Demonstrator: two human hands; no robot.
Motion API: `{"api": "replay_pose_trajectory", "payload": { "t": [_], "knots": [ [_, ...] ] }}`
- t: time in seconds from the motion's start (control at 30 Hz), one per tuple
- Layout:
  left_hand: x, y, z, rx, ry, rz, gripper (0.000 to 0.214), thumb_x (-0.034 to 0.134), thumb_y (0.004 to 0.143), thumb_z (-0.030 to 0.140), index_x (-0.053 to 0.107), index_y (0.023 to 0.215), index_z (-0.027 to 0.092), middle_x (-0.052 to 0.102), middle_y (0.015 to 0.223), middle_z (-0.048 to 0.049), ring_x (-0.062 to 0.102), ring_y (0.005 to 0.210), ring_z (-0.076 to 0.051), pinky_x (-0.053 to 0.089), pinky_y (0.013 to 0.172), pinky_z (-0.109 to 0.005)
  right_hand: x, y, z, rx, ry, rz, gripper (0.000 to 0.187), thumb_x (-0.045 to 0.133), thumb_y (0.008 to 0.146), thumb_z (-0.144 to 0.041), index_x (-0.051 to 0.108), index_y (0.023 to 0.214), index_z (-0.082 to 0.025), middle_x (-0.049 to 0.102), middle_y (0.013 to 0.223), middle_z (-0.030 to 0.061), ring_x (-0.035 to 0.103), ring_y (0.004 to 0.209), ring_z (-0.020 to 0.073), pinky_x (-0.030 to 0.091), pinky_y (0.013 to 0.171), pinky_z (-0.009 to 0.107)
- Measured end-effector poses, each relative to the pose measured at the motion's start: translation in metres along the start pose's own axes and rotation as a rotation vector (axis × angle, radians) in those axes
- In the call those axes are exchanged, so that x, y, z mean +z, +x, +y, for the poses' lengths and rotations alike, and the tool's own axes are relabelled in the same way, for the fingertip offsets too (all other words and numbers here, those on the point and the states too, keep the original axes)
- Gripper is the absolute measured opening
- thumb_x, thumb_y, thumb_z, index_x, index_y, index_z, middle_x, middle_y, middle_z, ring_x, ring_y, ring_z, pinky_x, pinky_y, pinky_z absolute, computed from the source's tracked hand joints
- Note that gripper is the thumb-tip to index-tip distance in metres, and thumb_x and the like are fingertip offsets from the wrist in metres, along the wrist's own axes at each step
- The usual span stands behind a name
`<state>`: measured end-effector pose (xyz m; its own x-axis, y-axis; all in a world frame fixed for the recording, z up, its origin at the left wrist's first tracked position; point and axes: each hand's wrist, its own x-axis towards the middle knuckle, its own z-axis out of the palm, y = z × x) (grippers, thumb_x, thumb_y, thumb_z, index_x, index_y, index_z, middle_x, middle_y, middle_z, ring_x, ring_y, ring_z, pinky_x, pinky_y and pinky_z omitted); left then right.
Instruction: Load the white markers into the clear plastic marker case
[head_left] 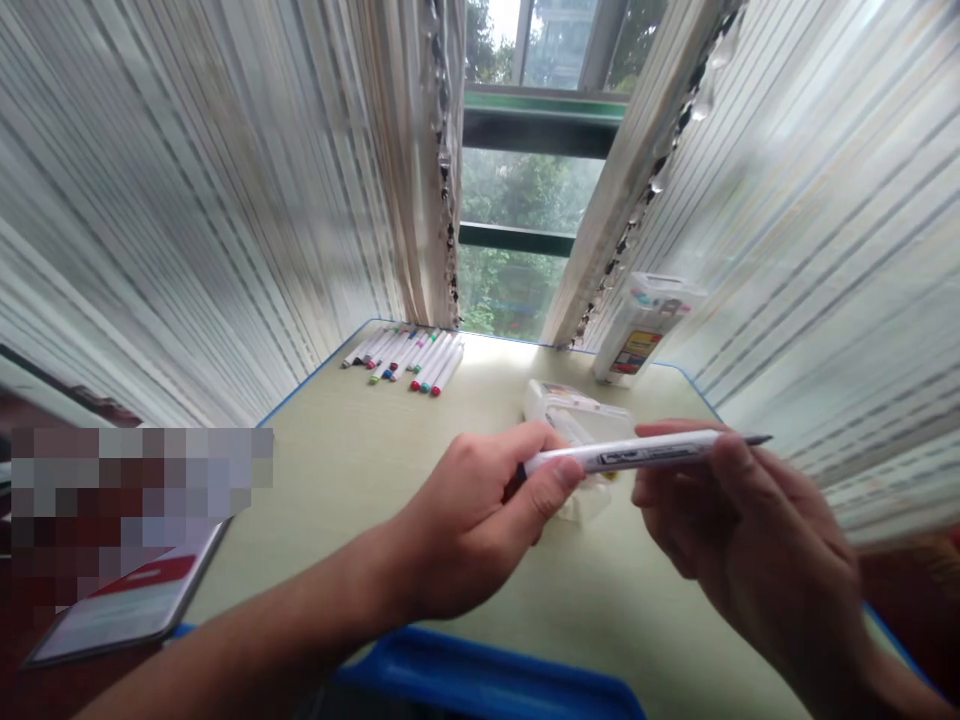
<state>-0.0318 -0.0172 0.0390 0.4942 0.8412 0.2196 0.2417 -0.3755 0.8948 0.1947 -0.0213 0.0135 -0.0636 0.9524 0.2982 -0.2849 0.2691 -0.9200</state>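
A white marker point(637, 452) with dark lettering lies almost level between my hands, above the table. My left hand point(487, 510) pinches its left end, where a dark part shows at the fingers. Near the pointed dark tip on the right, my right hand point(757, 540) grips the barrel between thumb and fingers. Behind the marker, partly hidden by it and my left hand, a clear plastic case point(581, 410) rests on the table. What lies inside the case is hard to make out.
Several white markers with coloured ends point(409, 360) lie in a row at the table's point(360, 450) back left. A clear box point(637, 330) stands upright at the back right. Blue trim point(480, 660) edges the front. Striped curtains point(300, 200) hang around the table.
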Motion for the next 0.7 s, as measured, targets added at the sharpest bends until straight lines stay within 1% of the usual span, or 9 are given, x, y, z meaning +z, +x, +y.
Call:
{"api": "replay_pose_trajectory", "payload": {
  "t": [0.07, 0.13, 0.17, 0.23, 0.3, 0.4, 0.5, 0.6, 0.7],
  "knots": [
    [0.000, 0.000, -0.001, -0.014, -0.039, 0.012, 0.037, 0.049, 0.108, 0.045, 0.066, 0.093, 0.015, 0.059, 0.063, 0.0034, 0.052, 0.055, -0.011, 0.041, 0.053, -0.023, 0.003, 0.000, 0.000, -0.013, -0.003, -0.013, 0.028, 0.067, 0.102, -0.044, 0.085, 0.108, -0.023, 0.076, 0.070, 0.0057, 0.054, 0.037, 0.0104, 0.037, 0.030, 0.020],
    [0.000, 0.000, 0.000, -0.039, -0.061, 0.015, 0.039, 0.050, 0.107, 0.046, 0.068, 0.093, 0.015, 0.057, 0.062, 0.0036, 0.051, 0.055, -0.011, 0.040, 0.053, -0.023, 0.006, 0.001, -0.001, -0.036, -0.003, -0.051, 0.029, 0.069, 0.101, -0.046, 0.085, 0.107, -0.023, 0.076, 0.070, 0.0057, 0.054, 0.036, 0.0097, 0.035, 0.029, 0.019],
    [0.001, 0.000, 0.000, -0.041, -0.060, 0.017, 0.040, 0.050, 0.107, 0.047, 0.069, 0.091, 0.015, 0.056, 0.062, 0.0037, 0.051, 0.055, -0.011, 0.039, 0.054, -0.024, 0.007, 0.001, -0.002, -0.025, -0.010, -0.051, 0.028, 0.069, 0.101, -0.045, 0.085, 0.108, -0.023, 0.077, 0.072, 0.0059, 0.054, 0.037, 0.0093, 0.035, 0.030, 0.018],
    [0.001, -0.001, 0.002, -0.051, -0.087, 0.064, 0.040, 0.050, 0.106, 0.044, 0.065, 0.082, 0.016, 0.054, 0.061, 0.0039, 0.049, 0.056, -0.011, 0.039, 0.055, -0.024, 0.009, 0.002, -0.002, -0.028, -0.012, -0.051, 0.029, 0.069, 0.101, -0.045, 0.084, 0.108, -0.021, 0.076, 0.072, 0.0056, 0.054, 0.038, 0.0084, 0.036, 0.032, 0.018],
    [0.002, -0.001, 0.004, -0.052, -0.126, 0.074, 0.039, 0.048, 0.105, 0.041, 0.063, 0.078, 0.017, 0.053, 0.060, 0.0039, 0.048, 0.057, -0.011, 0.039, 0.057, -0.024, 0.010, 0.002, -0.002, -0.023, 0.004, -0.041, 0.030, 0.068, 0.102, -0.045, 0.083, 0.108, -0.021, 0.076, 0.071, 0.0050, 0.054, 0.038, 0.0081, 0.037, 0.032, 0.017],
    [0.003, -0.002, 0.005, -0.042, -0.178, 0.060, 0.035, 0.045, 0.103, 0.038, 0.068, 0.087, 0.017, 0.053, 0.059, 0.0038, 0.048, 0.057, -0.012, 0.040, 0.058, -0.025, 0.011, 0.003, -0.001, -0.009, 0.039, -0.020, 0.031, 0.067, 0.102, -0.046, 0.083, 0.108, -0.020, 0.075, 0.070, 0.0044, 0.054, 0.039, 0.0081, 0.039, 0.032, 0.016],
    [0.004, -0.002, 0.004, -0.042, -0.197, 0.059, 0.036, 0.045, 0.102, 0.038, 0.072, 0.098, 0.015, 0.054, 0.059, 0.0037, 0.048, 0.057, -0.013, 0.041, 0.058, -0.026, 0.012, 0.003, 0.000, -0.001, 0.072, 0.021, 0.031, 0.067, 0.102, -0.045, 0.082, 0.105, -0.019, 0.074, 0.068, 0.0038, 0.053, 0.038, 0.0079, 0.039, 0.031, 0.015],
    [0.004, -0.002, 0.004, -0.064, -0.169, 0.104, 0.033, 0.051, 0.101, 0.038, 0.074, 0.102, 0.015, 0.054, 0.060, 0.0041, 0.048, 0.057, -0.012, 0.039, 0.056, -0.025, 0.012, 0.004, 0.000, -0.006, 0.087, 0.067, 0.031, 0.070, 0.100, -0.047, 0.083, 0.101, -0.019, 0.072, 0.065, 0.0020, 0.051, 0.036, 0.0068, 0.036, 0.031, 0.014],
    [0.003, -0.001, 0.003, -0.062, -0.104, 0.135, 0.028, 0.060, 0.099, 0.037, 0.074, 0.108, 0.014, 0.056, 0.064, 0.0038, 0.050, 0.057, -0.011, 0.038, 0.052, -0.022, 0.012, 0.007, 0.000, -0.009, 0.080, 0.105, 0.033, 0.075, 0.095, -0.050, 0.083, 0.098, -0.018, 0.071, 0.063, 0.0012, 0.048, 0.035, 0.0060, 0.034, 0.030, 0.014]
  ]
}}
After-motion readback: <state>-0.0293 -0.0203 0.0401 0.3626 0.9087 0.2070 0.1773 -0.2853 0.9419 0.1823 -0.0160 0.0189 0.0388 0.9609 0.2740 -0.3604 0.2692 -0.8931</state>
